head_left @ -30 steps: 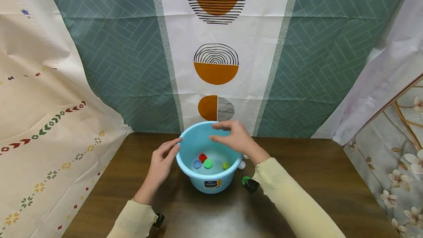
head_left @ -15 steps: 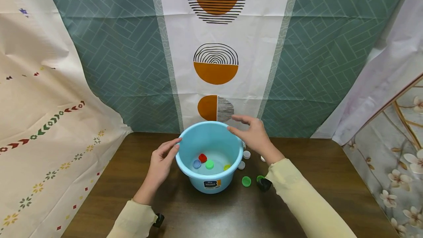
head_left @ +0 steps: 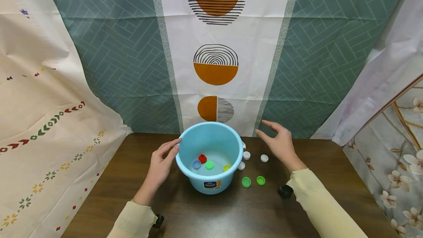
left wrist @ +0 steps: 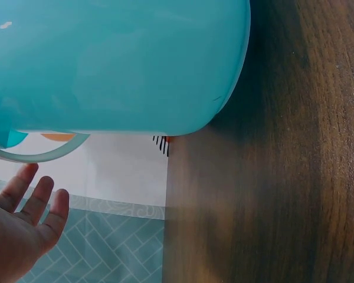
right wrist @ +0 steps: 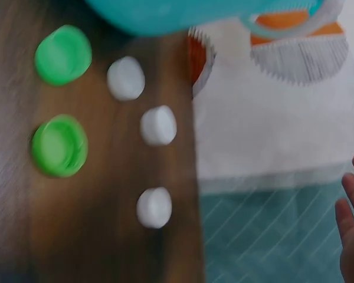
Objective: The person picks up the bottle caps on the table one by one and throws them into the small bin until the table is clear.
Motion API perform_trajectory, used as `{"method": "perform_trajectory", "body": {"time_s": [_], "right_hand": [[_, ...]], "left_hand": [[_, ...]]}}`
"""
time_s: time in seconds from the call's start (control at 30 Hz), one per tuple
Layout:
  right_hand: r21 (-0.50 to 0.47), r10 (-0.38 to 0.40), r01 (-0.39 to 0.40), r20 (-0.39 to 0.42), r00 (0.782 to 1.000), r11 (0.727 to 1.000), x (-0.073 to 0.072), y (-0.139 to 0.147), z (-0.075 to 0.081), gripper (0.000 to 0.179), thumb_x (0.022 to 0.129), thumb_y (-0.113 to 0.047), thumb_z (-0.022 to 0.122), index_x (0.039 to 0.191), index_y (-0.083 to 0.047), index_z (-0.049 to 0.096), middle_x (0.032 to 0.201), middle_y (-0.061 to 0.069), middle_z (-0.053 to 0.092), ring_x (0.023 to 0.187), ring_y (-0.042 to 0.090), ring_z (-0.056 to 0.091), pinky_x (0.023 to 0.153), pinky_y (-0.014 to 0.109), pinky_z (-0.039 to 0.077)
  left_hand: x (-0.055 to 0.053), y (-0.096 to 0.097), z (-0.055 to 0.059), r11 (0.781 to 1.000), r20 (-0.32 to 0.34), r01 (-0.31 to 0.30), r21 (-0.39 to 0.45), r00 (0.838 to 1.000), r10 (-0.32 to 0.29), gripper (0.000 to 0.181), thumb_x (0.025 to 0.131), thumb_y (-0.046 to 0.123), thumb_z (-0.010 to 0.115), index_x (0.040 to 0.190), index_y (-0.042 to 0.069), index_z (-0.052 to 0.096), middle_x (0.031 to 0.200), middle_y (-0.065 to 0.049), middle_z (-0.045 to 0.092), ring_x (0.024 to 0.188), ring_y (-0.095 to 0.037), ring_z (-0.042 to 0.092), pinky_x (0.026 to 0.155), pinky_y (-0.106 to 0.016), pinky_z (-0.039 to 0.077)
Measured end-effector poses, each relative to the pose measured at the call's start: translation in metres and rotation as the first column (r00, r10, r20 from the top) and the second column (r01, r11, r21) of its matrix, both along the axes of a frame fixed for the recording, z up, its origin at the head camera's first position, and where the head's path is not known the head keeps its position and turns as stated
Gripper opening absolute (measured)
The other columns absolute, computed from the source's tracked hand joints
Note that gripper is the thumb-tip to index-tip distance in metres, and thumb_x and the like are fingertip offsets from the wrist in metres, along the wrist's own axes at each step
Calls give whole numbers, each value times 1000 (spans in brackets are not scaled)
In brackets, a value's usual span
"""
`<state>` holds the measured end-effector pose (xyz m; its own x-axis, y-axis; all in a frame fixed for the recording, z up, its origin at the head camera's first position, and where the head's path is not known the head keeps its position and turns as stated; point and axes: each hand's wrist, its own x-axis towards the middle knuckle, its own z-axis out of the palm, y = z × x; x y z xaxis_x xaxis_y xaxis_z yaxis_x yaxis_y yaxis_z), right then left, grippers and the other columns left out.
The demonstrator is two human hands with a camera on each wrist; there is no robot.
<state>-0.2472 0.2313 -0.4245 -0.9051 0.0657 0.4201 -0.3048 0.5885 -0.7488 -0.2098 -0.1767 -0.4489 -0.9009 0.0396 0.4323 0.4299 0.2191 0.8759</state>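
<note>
A light-blue plastic tub [head_left: 209,186] stands on the table. On its floor lie a red cap [head_left: 202,158], a blue cap [head_left: 196,164], a green cap [head_left: 209,165] and a yellow cap [head_left: 226,168]. My left hand [head_left: 163,161] is at the tub's left rim, its fingertips right at the edge; in the left wrist view its fingers reach loosely toward the handle [left wrist: 50,154]. My right hand [head_left: 279,144] hovers right of the tub, thumb and fingers spread apart with nothing between them. Below it lies a white cap [head_left: 264,158].
Two green caps [head_left: 246,182] lie open side up, right of the tub. More white caps [head_left: 246,155] sit close against the tub's right side. Behind the dark wooden table [head_left: 211,219] hangs a patterned cloth [head_left: 132,54], with more cloth at both sides.
My right hand has moved from over the tub to the right, past its rim, uncovering the white and green caps on the table. My left hand has stayed at the rim.
</note>
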Motion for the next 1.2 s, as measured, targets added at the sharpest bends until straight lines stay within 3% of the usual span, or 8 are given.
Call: {"method": "perform_trajectory", "body": {"time_s": [0.27,0.53,0.67,1.0,1.2], "right_hand": [[16,-34,33,46,998,999,0,29,-29,64,86,-49,72,139,-17,56,144,7,49,135,31,40,102,57,37],[161,38,-76,228,973,984,-3,39,-55,84,87,-57,66,152,-12,36,157,17,27,144,39,19,106,67,22],[204,35,-97,290,956,974,-4,43,-68,91,86,-61,64,154,-11,31,159,18,21,145,42,13,105,72,13],[242,37,-129,349,936,962,0,48,-90,87,87,-55,67,153,-10,33,158,19,21,145,44,11,102,75,8],[305,37,-162,377,925,938,1,45,-99,83,89,-48,69,152,-6,35,156,27,20,143,48,8,102,75,7]], "left_hand": [[0,0,-1,1000,-3,2,-10,1000,-2,29,99,22,61,127,16,68,126,-4,62,117,-21,57,89,-25,50],[0,0,-1,1000,0,7,-3,1000,-7,30,98,24,62,126,17,68,125,-3,62,116,-19,57,88,-26,51],[0,0,-1,1000,-5,6,1,1000,-6,29,98,23,63,126,17,68,125,-2,62,116,-18,57,88,-26,51],[-1,1,0,1000,-10,10,12,1000,-10,29,98,21,62,126,17,68,125,-4,62,116,-20,58,88,-26,51],[-1,0,-1,1000,-3,3,10,1000,-3,28,98,23,63,125,18,69,124,-1,63,115,-18,58,88,-26,51]]}}
